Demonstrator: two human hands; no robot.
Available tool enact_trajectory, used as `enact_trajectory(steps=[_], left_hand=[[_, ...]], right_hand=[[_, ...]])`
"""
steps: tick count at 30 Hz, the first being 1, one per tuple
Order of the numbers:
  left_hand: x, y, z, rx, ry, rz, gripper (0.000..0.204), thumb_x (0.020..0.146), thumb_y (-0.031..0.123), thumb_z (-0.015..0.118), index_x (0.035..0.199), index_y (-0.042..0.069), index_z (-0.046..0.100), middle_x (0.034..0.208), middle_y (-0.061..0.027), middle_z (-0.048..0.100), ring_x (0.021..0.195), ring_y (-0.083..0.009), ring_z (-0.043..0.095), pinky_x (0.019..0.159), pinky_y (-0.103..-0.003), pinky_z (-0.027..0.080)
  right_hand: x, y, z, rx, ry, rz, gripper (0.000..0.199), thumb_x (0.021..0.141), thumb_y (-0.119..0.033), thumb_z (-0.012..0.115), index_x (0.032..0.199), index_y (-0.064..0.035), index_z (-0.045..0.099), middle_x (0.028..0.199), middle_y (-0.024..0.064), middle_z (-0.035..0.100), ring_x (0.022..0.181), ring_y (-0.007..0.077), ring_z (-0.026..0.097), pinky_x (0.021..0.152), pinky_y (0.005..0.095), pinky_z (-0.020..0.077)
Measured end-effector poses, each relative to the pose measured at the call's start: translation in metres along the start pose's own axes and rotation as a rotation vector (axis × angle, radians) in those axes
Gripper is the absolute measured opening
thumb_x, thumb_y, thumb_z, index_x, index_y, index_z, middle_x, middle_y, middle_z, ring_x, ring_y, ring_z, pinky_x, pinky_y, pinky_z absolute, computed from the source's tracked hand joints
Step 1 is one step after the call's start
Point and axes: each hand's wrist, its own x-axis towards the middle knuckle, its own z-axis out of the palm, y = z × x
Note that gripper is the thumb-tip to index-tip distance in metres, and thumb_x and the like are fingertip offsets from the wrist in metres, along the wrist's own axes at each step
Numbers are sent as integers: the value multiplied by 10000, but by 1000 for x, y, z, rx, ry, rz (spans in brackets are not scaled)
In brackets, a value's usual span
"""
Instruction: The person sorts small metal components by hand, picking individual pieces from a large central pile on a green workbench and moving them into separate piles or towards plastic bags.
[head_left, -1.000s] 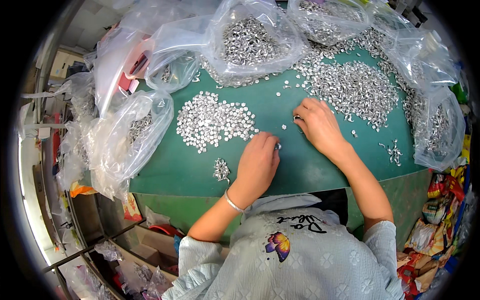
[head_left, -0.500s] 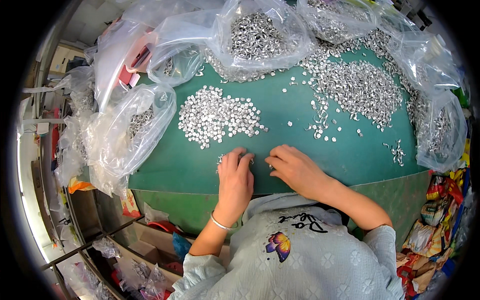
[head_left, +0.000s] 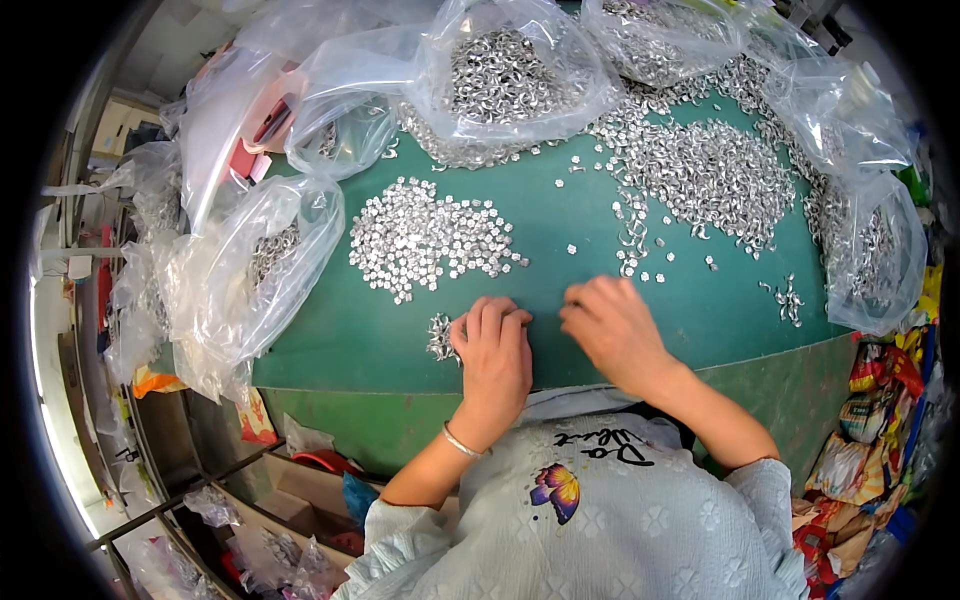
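Observation:
My left hand (head_left: 493, 365) rests low over the green table, its fingers bent down and close together; whatever they hold is hidden beneath them. Touching or just beside its index-side knuckles is no other thing, while a small heap of curved silver metal pieces (head_left: 440, 338) lies against its left side. A short gap to the right, my right hand (head_left: 622, 335) hovers with curled fingers, slightly blurred; anything pinched in them is too small to make out. Beyond the left hand spreads a pile of small flower-shaped silver pieces (head_left: 425, 240).
A large pile of curved silver pieces (head_left: 715, 180) covers the right back of the green table (head_left: 330, 340). Clear plastic bags of metal pieces (head_left: 510, 80) line the back and sides. Loose pieces (head_left: 788, 300) lie at the right. Compartments with bags (head_left: 270, 545) sit below the left edge.
My left hand has shifted right, uncovering the small heap of curved pieces. My right hand has moved right and slightly away from me, widening the gap. The whole view has shifted a little.

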Motion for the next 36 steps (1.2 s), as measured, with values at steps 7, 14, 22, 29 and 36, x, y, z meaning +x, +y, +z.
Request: enact_trajectory(steps=[7, 14, 22, 29, 36], left_hand=[[11, 25, 8, -133, -111, 84, 410, 800, 57, 706, 1181, 56, 557, 1171, -114, 507, 1180, -314, 472, 989, -469, 318], [2, 4, 12, 26, -41, -14, 428, 736, -93, 529, 1139, 45, 572, 1143, -122, 512, 1125, -316, 487, 972, -447, 323], [12, 20, 13, -145, -9, 45, 404, 797, -58, 580, 1190, 34, 559, 1175, -114, 522, 1153, -311, 496, 1012, -484, 312], [9, 19, 15, -150, -66, 75, 302, 810, 11, 677, 1099, 42, 599, 1119, -95, 547, 1122, -291, 519, 984, -466, 337], [1, 1, -2, -77, -10, 14, 261, 800, -87, 600, 1034, 28, 619, 1016, -107, 562, 1034, -295, 547, 932, -418, 365]], right_hand=[[-10, 16, -22, -251, 151, 391, 144, 779, -95, 717, 903, -61, 655, 903, 49, 583, 883, 251, 534, 757, 381, 381], [-12, 24, -11, -303, 178, 281, 134, 781, -93, 717, 887, -62, 641, 935, 44, 566, 898, 242, 519, 799, 391, 368], [-14, -3, -7, 82, 82, 103, 119, 785, -88, 720, 878, -57, 652, 982, 40, 588, 913, 238, 540, 793, 368, 391], [-11, 40, -37, -289, 180, 471, 142, 775, -78, 739, 886, -49, 656, 993, 70, 597, 921, 267, 531, 785, 381, 383], [-11, 50, -43, -240, 158, 349, 135, 759, -66, 744, 854, -66, 647, 928, 59, 573, 910, 258, 523, 795, 378, 368]])
